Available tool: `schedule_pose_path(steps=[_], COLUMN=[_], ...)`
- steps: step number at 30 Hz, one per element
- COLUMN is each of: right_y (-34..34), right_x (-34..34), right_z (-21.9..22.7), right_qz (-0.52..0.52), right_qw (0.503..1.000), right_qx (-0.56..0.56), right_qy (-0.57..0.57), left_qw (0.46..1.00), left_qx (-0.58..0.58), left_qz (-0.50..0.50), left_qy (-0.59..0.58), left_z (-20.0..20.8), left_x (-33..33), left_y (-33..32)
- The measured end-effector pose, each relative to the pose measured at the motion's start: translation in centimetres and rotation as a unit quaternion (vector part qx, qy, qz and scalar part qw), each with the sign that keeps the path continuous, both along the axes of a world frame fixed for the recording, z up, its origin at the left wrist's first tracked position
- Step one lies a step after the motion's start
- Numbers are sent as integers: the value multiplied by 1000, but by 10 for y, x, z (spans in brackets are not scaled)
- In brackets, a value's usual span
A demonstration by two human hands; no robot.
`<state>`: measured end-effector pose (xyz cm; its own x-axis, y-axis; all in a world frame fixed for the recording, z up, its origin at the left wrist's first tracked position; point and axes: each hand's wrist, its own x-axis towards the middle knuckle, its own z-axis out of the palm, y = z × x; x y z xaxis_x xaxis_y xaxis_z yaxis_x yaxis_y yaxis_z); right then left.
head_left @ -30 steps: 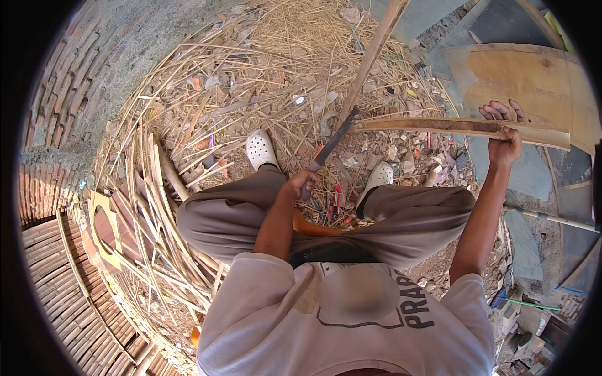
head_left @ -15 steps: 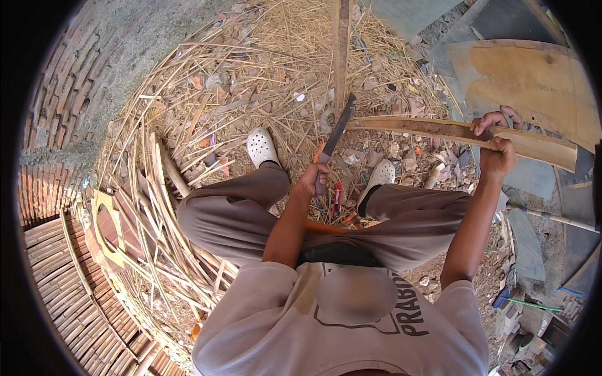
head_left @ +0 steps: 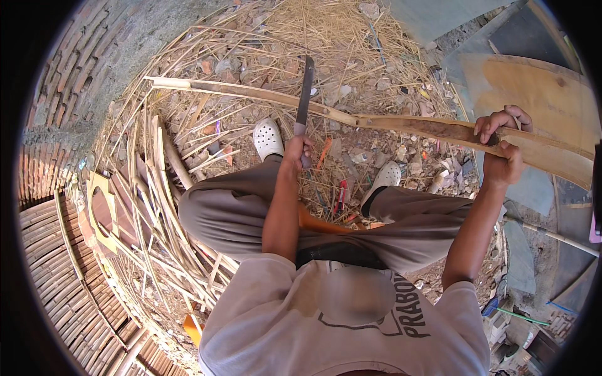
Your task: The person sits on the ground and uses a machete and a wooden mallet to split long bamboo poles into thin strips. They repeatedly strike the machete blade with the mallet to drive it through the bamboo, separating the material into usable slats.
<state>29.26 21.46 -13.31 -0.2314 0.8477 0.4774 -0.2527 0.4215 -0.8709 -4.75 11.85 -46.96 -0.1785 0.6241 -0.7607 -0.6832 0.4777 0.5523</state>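
My left hand (head_left: pixel 299 151) is closed round the handle of a machete (head_left: pixel 306 91), whose dark blade points away from me. That blade crosses over a long split bamboo (head_left: pixel 414 124), which stretches from the far left to the right. A joint shows in the bamboo near its middle, just right of the blade; whether blade and bamboo touch, I cannot tell. Out to the right, my right hand (head_left: pixel 503 141) grips the wide end of the bamboo, thumb and fingers over its edges. The hollow inner face of the bamboo is turned up.
A heap of bamboo strips (head_left: pixel 147 207) lies by my left knee. White clogs (head_left: pixel 268 138) are on my feet amid straw and rubble. A red-handled tool (head_left: pixel 341 195) lies between my legs. A curved wooden board (head_left: pixel 533 94) and grey sheets lie right; a brick wall (head_left: pixel 69 75) stands left.
The bamboo's far part, which pointed away from me, now reaches out to the left. My left hand has moved left and away from me with the machete, its blade now more upright in view.
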Motion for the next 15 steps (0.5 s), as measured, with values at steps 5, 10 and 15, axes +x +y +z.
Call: schedule_pose_path(steps=[5,10,15], right_y=[-2,-1,-1], right_x=[-9,-4,-9], right_z=[3,-6,-6], right_qz=[13,5,22], right_qw=[1000,1000,1000], right_qx=[9,2,5], right_qy=[6,18,20], left_qw=[989,935,861], left_qx=[97,118,71], left_qz=[15,-13,-15], left_qy=[111,334,504], left_z=[112,150,116], left_x=[-25,-10,17], left_y=[-3,-18,-27])
